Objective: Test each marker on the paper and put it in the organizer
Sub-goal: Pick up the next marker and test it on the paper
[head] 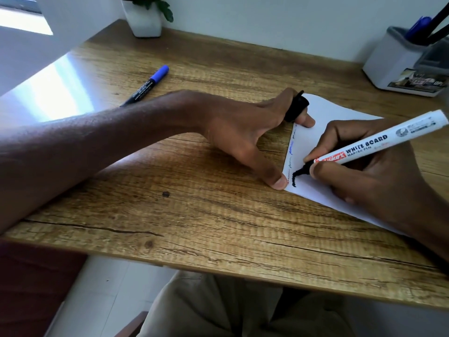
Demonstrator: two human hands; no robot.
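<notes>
To test cleanly, make the stroke short and hold the sheet pinned. The right hand (364, 173) pinches a white plastic whiteboard marker (364, 144), nib touching the white paper sheet (325, 113) at its near left corner; its long axis rises rightward, nib pointing left. The left hand (233, 132) presses the paper's edge, a black cap (297, 108) held between its fingers.

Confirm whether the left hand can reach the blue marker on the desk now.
Probably yes: the left hand has bare desk between it and the blue marker. But it is pinning the paper and its fingers hold a black cap.
</notes>
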